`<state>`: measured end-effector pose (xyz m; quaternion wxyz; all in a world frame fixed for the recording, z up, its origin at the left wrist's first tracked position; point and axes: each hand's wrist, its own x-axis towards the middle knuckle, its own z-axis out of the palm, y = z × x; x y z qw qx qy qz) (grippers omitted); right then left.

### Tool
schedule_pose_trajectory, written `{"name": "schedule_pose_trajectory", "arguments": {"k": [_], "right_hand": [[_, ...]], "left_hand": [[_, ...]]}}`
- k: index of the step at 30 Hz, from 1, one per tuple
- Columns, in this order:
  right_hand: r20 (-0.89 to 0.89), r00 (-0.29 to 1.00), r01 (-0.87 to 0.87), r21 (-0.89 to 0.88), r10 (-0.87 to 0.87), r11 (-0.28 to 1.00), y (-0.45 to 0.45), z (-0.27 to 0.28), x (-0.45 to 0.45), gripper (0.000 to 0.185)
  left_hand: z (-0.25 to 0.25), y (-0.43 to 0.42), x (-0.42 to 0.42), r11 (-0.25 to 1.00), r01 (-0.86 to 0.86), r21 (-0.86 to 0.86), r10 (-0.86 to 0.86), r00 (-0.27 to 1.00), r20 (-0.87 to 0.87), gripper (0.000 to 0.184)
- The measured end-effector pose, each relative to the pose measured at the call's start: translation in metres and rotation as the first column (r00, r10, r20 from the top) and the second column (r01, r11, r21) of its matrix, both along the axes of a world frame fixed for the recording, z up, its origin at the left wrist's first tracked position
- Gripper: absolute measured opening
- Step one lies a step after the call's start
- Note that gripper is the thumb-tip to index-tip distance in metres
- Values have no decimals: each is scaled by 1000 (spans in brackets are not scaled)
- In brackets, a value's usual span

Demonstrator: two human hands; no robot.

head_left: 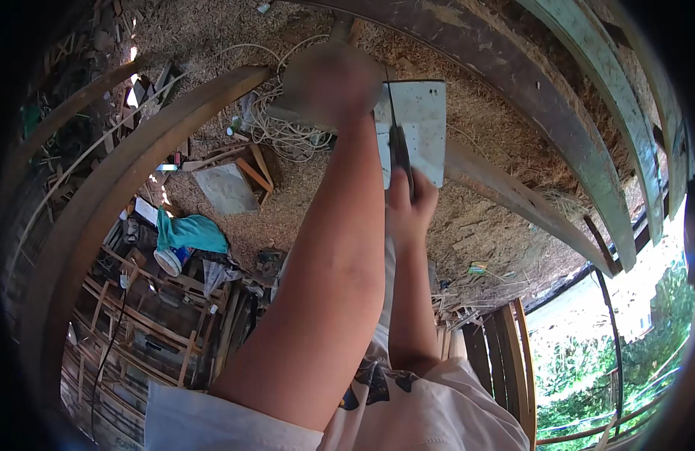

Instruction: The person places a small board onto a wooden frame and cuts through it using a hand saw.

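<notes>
White board [430,113] at upper centre, dark saw [399,146] in front of it, gripped in my right hand [414,199]. Left hand [334,84] is just a blur on my feed, can't tell its grip; saw skids sideways, it might get nicked.

The scene is viewed from the person's head, with the lens tipped steeply down and forward. The white shirt [468,410] is taken in at close range along the lower edge, the left arm [325,263] is seen near, and the right hand [414,207] is seen farther off. The littered floor [468,229] is faced beyond them. A very wide field is covered, with sunlit greenery [581,387] caught at the lower right and the corners darkened.
</notes>
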<state>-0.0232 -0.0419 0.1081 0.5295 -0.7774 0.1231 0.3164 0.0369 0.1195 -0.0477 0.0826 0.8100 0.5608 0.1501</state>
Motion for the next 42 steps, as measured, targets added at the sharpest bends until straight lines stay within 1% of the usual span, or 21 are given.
{"name": "schedule_pose_trajectory", "arguments": {"k": [1,3,6,7,9,12,15,17,19,20,22,23,25,29,30,32,33,35,36,38,42], "right_hand": [[-4,1000,-1,-4,1,1000,-13,11,-12,37],[6,999,36,91,-37,995,-29,32,-25,34],[-43,999,7,36,-6,999,-12,8,0,34],[3,1000,-2,32,2,999,6,-5,17,34],[-29,999,-29,23,30,999,18,-22,30,35],[9,1000,14,43,-14,999,-18,8,-17,35],[-11,1000,21,64,-21,998,-48,30,-36,35],[-19,1000,13,100,-11,995,-29,2,-13,36],[-4,999,-36,56,37,998,10,-22,26,37],[-2,999,-48,67,48,997,12,-20,26,37],[6,1000,3,21,-3,1000,9,-4,15,38],[42,999,14,78,-17,997,-12,-4,-8,38],[11,1000,27,100,-28,995,-44,13,-33,38],[-38,998,61,158,-56,986,-29,-11,-8,43],[-42,998,41,122,-36,992,-6,-23,11,46],[-34,999,4,71,-1,997,15,-20,26,49],[-38,999,7,66,-4,998,8,-11,16,49],[86,996,-25,-5,25,1000,-19,18,-15,43],[85,996,-21,-11,22,1000,-29,30,-25,43],[71,996,-53,51,49,997,-43,47,-35,42],[22,1000,-16,-9,17,1000,1,-11,13,45]], "left_hand": [[-2,1,0,1000,11,-6,-11,1000,12,38],[-5,1,-2,1000,19,-16,-18,1000,23,37],[-8,2,-1,1000,19,2,-19,999,49,37],[-6,2,-1,1000,20,4,-20,998,56,37],[-6,3,-1,1000,13,10,-14,998,61,37],[-7,2,-1,1000,9,20,-10,999,49,37],[-11,2,-1,999,-10,43,7,998,60,37],[-12,1,-1,999,-11,36,10,1000,22,37],[-6,-2,0,999,-24,24,24,1000,9,37],[-5,-1,1,999,-30,15,30,1000,-7,37],[-7,1,1,999,-27,35,27,1000,13,37],[-8,-1,0,999,-24,45,23,999,36,37],[-9,-3,-3,999,-31,-10,31,999,23,39],[-2,-1,1,993,-46,-111,46,999,-3,41],[-2,-2,1,993,-50,-110,50,999,-2,41],[-2,-1,1,991,-57,-124,55,998,-18,41],[-1,-3,0,990,-55,-129,53,998,-23,41],[0,-3,1,987,-56,-153,60,998,22,42],[-4,-3,1,986,-52,-159,56,998,21,42],[-11,-2,-1,999,-32,34,30,998,61,40],[1,-2,2,999,-24,23,23,999,27,40]]}}
